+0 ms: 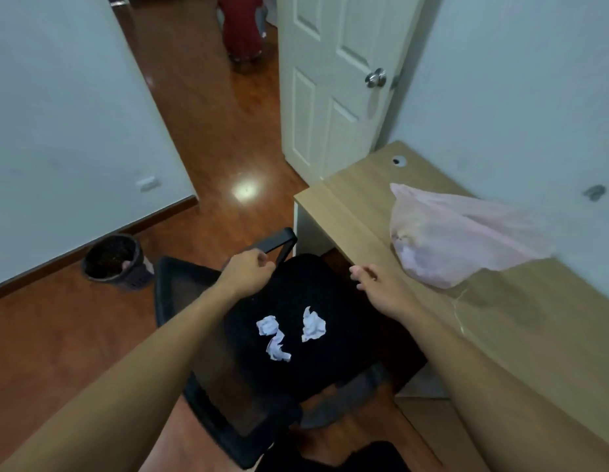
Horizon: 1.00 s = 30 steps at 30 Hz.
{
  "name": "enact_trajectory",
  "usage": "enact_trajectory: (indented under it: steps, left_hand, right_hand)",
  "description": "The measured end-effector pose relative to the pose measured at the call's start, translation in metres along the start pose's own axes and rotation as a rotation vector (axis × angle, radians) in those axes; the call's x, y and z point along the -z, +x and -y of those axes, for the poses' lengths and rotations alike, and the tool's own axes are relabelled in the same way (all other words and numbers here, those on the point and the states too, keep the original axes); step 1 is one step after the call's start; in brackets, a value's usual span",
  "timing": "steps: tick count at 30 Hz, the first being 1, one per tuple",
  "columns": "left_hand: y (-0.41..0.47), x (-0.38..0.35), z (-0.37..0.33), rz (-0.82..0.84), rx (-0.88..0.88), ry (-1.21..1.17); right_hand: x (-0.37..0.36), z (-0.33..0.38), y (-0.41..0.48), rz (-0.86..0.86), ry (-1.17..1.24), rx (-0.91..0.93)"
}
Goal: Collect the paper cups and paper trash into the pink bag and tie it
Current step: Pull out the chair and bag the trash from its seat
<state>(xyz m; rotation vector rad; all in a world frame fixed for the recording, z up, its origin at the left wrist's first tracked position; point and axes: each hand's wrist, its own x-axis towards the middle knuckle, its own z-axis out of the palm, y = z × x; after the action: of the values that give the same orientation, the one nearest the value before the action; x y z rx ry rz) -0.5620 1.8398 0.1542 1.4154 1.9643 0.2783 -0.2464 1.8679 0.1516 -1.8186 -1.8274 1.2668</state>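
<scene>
Three crumpled paper scraps lie on the black seat of an office chair (pixel 333 287): one wad (pixel 267 326) to the left, a second scrap (pixel 279 349) just nearer than it and almost touching, and a third scrap (pixel 313 324) a little to the right, apart from the other two. The left hand (pixel 249 271) reaches over the chair's mesh back and its fingers curl round the near end of the far armrest (pixel 275 240); the fingertips are hidden behind the hand, so how tight the grip is cannot be told. The right hand (pixel 374 288) hangs over the dark gap between the seat and the worktop (pixel 357 199), fingers loosely stretched and slightly apart, holding nothing. The pink bag (pixel 459 233) lies slumped on the worktop to the right, near its front edge. Its film is half see-through and shows pale lumps in the near end, but what they are cannot be made out, and its right side is smeared by blur. On the floor at the left stands a black wastebasket (pixel 114 262) by the wall, its contents unclear. Beyond an open white door (pixel 330 97), a person in red (pixel 241 28) is cut off by the top of the frame.
</scene>
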Motion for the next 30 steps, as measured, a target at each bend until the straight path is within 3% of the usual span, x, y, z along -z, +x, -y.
enact_trajectory:
  steps: [6,13,20,27,30]
  left_hand:
    - [0.036,-0.024,-0.09,0.192,-0.02,-0.313]
    - [0.058,-0.067,-0.192,0.21,0.053,-0.507]
    - [0.086,-0.128,-0.277,0.255,0.119,-0.616]
    - [0.11,-0.187,-0.349,0.501,0.216,-0.739]
    - [0.121,-0.209,-0.369,0.481,0.293,-0.854]
  right_hand:
    - [0.111,0.011,0.038,-0.22,-0.027,0.068]
    - [0.215,-0.007,0.108,-0.411,-0.201,0.151]
    - [0.285,-0.08,0.176,-0.182,-0.7,-0.246]
    - [0.282,-0.126,0.192,-0.083,-0.371,-0.195]
    - [0.273,-0.12,0.191,-0.01,-0.288,-0.065]
